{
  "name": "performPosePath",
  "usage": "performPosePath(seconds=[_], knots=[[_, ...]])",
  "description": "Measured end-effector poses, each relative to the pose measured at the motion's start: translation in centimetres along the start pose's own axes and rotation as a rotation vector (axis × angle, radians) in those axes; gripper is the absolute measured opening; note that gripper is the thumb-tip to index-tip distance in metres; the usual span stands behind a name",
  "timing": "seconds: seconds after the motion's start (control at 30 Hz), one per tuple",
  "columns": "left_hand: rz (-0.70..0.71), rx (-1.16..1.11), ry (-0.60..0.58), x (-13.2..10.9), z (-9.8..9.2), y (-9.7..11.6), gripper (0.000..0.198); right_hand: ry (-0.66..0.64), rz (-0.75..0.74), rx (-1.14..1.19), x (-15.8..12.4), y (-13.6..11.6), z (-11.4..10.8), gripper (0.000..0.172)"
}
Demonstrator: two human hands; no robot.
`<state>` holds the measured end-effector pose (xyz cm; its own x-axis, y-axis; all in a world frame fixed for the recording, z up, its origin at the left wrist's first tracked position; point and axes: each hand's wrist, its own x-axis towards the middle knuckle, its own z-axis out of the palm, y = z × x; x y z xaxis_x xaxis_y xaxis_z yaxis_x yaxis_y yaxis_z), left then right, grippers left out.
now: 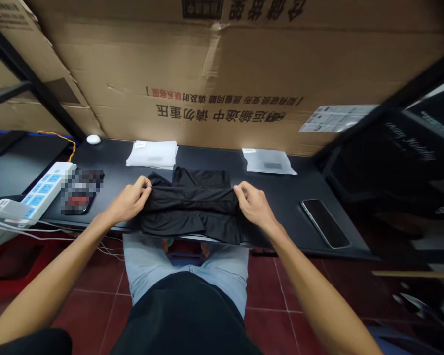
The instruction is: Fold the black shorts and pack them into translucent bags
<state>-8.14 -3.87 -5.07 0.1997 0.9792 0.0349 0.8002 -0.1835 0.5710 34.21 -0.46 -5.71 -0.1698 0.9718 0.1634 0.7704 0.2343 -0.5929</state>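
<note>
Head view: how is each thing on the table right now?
Garment, folded, pinched at both sides.
Left hand, shut on garment's left edge.
Right hand, shut on garment's right edge.
Phone, flat, screen dark.
Bag stack, lying flat.
Clear bag, lying flat.
Power strip, flat, cables at near end.

Both bare arms reach forward, left hand [131, 199] and right hand [254, 204] pinched closed, knuckles up, level

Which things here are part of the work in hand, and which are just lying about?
In hand: black garment, pinched at its sides by left hand and right hand.
Lying about: white bag stack, clear bag, phone, power strip, cardboard box.
</note>
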Motion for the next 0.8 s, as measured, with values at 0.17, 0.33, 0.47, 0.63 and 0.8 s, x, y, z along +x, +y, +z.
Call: performPosePath(seconds=[0.17, 0.33, 0.47, 0.63, 0.8], knots=[[-0.208, 0.207, 0.187, 1.9, 1.0, -0.2, 0.024, -0.039, 0.152, -0.269, 2.1, -0.5, 1.7, 0.029], [-0.257, 0.266, 0.300, 1.9, 0.9, -2.2, 0.045, 0.027, 0.144, -0.462, 2.4, -0.3, 2.2, 0.040], [-0.281, 0.086, 0.209, -0.4, -0.3, -4.5, 0.061, 0.201, -0.065, -0.326, 1.6, -1.2, 1.7, 0.036], [-0.269, -0.168, 0.076, -2.3, -1.4, -5.5, 0.063, 0.010, -0.597, -0.076, 0.1, -5.8, 4.0, 0.035], [-0.235, -0.281, 0.146, -1.8, -2.0, -4.1, 0.053, -0.219, -0.699, -0.141, -1.1, -9.7, 8.8, 0.053]])
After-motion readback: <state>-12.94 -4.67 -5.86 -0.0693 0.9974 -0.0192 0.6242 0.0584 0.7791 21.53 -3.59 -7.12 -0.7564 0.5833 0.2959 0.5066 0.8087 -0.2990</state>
